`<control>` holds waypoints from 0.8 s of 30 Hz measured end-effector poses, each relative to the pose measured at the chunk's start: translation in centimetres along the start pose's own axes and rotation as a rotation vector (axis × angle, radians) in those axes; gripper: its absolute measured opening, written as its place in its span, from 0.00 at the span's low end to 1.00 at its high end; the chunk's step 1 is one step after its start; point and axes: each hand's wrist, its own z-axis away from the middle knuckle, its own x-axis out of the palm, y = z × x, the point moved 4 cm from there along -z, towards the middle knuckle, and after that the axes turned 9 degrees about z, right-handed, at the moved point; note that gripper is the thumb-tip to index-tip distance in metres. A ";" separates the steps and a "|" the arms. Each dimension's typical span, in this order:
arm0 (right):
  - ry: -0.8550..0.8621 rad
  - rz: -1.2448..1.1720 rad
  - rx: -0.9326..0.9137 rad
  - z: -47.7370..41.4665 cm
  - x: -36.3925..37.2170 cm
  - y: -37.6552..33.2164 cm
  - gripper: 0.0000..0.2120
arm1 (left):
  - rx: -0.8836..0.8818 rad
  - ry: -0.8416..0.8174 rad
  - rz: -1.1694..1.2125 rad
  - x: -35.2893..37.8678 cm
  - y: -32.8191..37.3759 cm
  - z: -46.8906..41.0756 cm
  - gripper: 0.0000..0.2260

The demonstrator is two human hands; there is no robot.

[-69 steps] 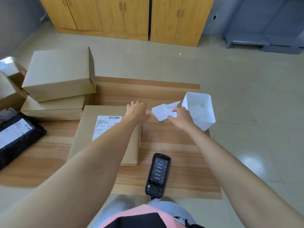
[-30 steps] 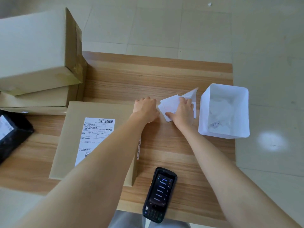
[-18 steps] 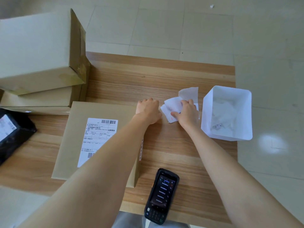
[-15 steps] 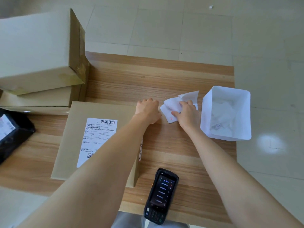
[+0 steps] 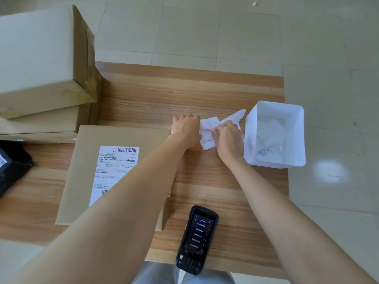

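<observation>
A small pile of white paper slips lies on the wooden table, just left of a white plastic bin. My right hand is on the pile, its fingers curled and pinching a slip whose far corner points toward the bin. My left hand rests knuckles up at the far right corner of a flat cardboard box, touching the pile's left edge. Its fingertips are hidden, so I cannot tell if it holds anything. The box carries a white barcode label.
A black handheld scanner with a lit screen lies near the table's front edge. Two stacked cardboard boxes stand at the far left, with a black parcel below them. The bin holds crumpled white paper and overhangs the table's right edge.
The view tilted down onto the table. My right hand lifted a slip's far end, then let it drop lower and curled tighter on the pile. My left hand stayed put.
</observation>
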 end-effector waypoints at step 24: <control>0.173 -0.714 0.081 4.3 -10.2 -4.5 0.10 | 0.005 0.383 0.275 -10.6 -1.1 6.7 0.15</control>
